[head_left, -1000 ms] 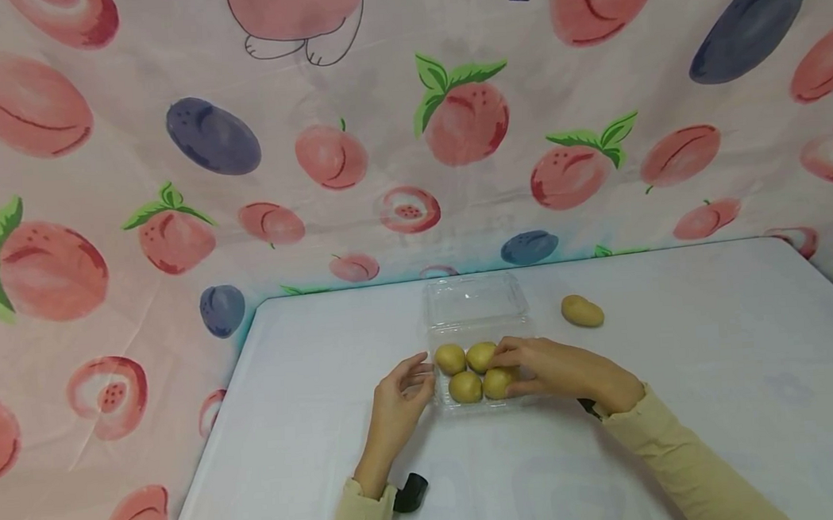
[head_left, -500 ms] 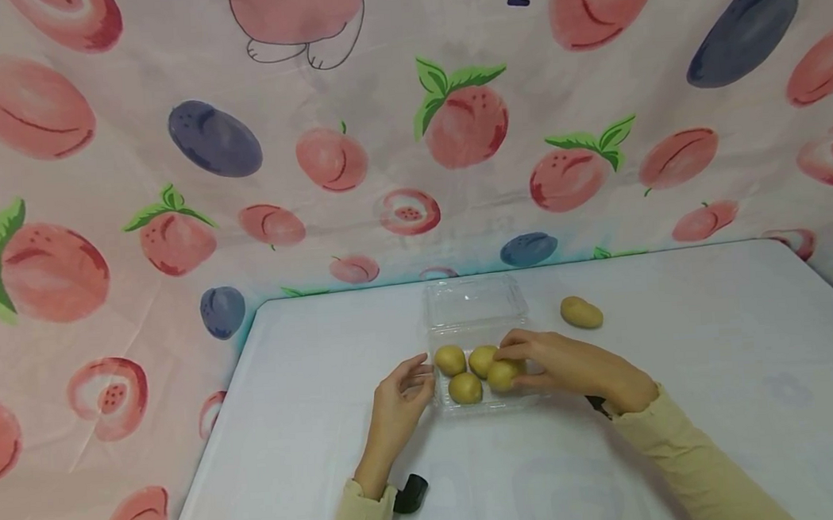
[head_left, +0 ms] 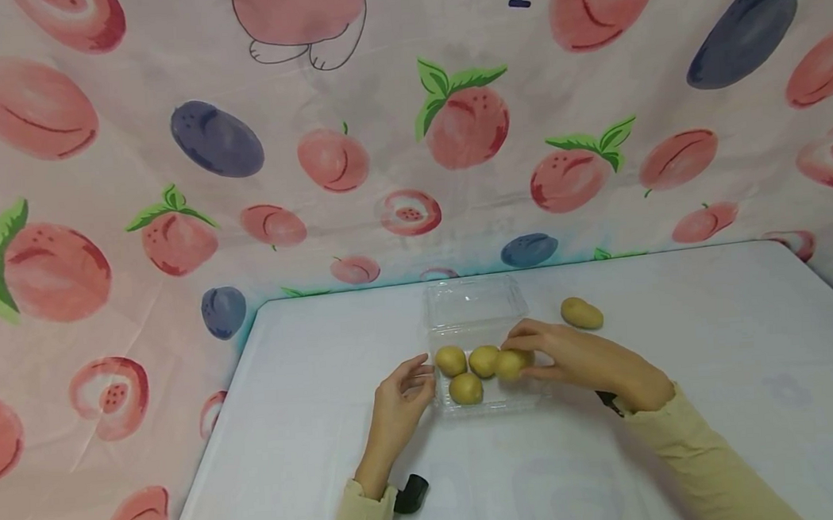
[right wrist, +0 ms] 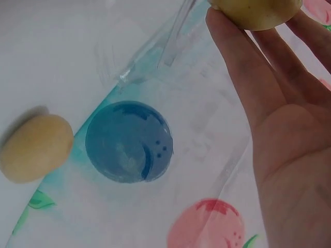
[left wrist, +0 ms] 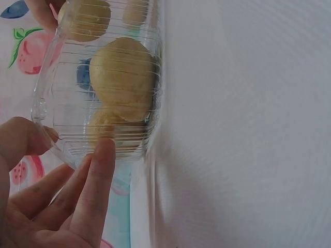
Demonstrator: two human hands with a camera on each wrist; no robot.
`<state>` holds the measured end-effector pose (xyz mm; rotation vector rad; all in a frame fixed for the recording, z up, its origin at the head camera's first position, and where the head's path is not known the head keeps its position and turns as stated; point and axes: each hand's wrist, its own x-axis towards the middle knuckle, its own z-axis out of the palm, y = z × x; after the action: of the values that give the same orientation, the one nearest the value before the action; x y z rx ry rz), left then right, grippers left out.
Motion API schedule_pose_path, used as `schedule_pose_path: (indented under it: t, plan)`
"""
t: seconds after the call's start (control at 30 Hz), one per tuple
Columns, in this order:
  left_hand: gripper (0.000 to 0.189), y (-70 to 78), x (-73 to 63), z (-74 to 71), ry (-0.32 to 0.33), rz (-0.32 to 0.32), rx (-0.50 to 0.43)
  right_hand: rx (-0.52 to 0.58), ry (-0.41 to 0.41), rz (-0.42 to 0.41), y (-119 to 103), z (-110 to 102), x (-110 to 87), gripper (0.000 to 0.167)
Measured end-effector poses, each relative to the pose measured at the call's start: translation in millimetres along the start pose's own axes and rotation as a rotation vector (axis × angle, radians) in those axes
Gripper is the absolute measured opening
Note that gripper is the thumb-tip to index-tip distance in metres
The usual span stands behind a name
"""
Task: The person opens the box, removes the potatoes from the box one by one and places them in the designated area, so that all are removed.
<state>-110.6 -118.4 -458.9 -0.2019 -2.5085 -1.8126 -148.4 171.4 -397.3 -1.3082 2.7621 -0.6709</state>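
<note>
A clear plastic clamshell box (head_left: 514, 403) lies on the table with its lid (head_left: 475, 301) folded back. Inside are three yellowish potatoes: one at the back left (head_left: 450, 361), one at the front left (head_left: 466, 388) and one at the back middle (head_left: 484, 361). My left hand (head_left: 401, 396) pinches the box's left side, thumb at the rim and fingertips against the ribbed wall (left wrist: 121, 93). Between thumb and fingers of my right hand (head_left: 573, 354) is another potato (head_left: 512, 365), raised above the box's right part; its underside (right wrist: 258, 13) shows in the right wrist view.
A longer potato (head_left: 581, 313) lies on the white table (head_left: 717, 369) behind and right of the box. A fruit-printed cloth (head_left: 382, 159) hangs behind the table. Each wrist bears a dark camera mount, the left one (head_left: 411, 493) plainly visible.
My right hand has lifted the front-right potato from its place in the box and moved it up and slightly right. The left hand stays at the box's side.
</note>
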Motion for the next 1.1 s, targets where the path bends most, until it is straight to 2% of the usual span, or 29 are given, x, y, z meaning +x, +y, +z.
schedule_pose_path:
  t: [0.47,0.77,1.1]
  plan:
    - [0.039,0.6,0.3,0.2,0.0,0.001,0.005,-0.018,0.05,0.017,6,-11,-8.4,0.034]
    - [0.038,0.0,0.8,0.2,0.004,0.016,-0.001,-0.078,0.129,0.012,8,-15,-15.1,0.034]
    - [0.038,6.8,0.6,2.8,0.011,-0.023,0.019,-0.111,0.159,0.035,15,-15,-21.8,0.037]
